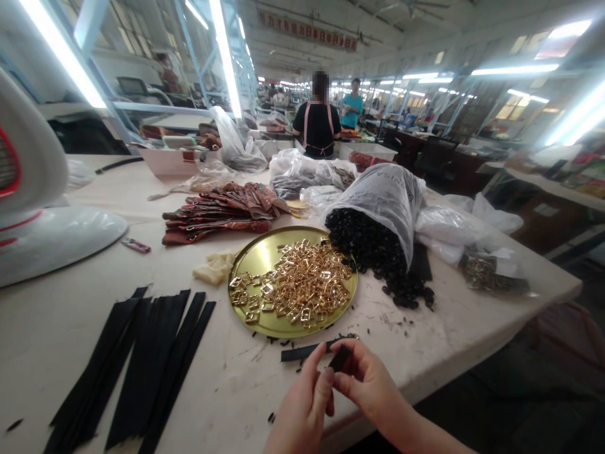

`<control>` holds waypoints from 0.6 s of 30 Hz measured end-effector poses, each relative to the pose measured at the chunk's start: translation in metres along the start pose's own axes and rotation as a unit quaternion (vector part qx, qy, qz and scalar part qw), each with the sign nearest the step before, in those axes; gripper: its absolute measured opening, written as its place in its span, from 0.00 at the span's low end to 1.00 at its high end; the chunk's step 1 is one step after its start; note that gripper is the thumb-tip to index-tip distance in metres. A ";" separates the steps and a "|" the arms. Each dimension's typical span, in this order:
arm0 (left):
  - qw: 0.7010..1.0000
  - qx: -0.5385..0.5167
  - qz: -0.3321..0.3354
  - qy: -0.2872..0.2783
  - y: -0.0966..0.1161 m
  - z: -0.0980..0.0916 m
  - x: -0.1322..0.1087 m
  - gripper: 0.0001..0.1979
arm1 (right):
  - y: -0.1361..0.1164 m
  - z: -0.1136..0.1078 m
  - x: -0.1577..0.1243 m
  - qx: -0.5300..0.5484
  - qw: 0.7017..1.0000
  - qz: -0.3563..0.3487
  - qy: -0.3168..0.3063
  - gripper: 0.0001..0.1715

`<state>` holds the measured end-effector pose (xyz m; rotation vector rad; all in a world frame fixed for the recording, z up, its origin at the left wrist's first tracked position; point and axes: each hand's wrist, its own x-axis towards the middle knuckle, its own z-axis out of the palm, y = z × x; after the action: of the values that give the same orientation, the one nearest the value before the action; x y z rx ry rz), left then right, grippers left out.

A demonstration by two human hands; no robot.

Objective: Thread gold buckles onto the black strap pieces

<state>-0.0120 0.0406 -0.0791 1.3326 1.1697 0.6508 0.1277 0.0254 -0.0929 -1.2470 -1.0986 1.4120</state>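
Observation:
Near the table's front edge, my left hand point(308, 396) and my right hand point(373, 383) meet with fingertips pinched together. Between them is a short black strip point(339, 358), its lower part covered by the fingers. Just behind the fingers a longer black strip point(297, 354) lies on the table, partly hidden by my hands. Beyond that stands a round gold tray point(274, 243) with a heap of gold-coloured metal buckles point(312, 277). To the left, several long black strips point(151, 359) lie in a loose fan.
A white bag point(385, 192) lies tipped, spilling small black pieces point(363, 243) beside the tray. Folded reddish-brown pieces point(222, 211) are stacked behind. A white machine point(51, 233) stands at left. Clear plastic bags point(449, 227) sit at right. A person point(316, 123) is farther back.

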 end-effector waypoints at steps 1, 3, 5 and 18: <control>1.000 -0.001 0.000 -0.003 0.000 -0.004 0.003 0.22 | -0.003 -0.004 0.005 -0.030 0.999 -0.008 -0.023 0.24; 1.000 -0.013 -0.011 0.022 -0.001 -0.010 0.010 0.16 | -0.013 -0.018 0.023 -0.097 0.993 -0.027 -0.064 0.24; 0.995 -0.052 -0.039 0.071 -0.003 -0.015 0.015 0.15 | -0.026 -0.038 0.050 -0.218 0.974 -0.057 -0.019 0.17; 0.977 -0.195 -0.064 0.052 -0.002 -0.010 0.014 0.16 | -0.029 -0.066 0.132 -0.459 0.883 -0.050 0.085 0.02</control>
<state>-0.0168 0.0571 -0.0832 0.8931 1.1311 0.8168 0.1879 0.1635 -0.0923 -1.8762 -1.7600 0.6452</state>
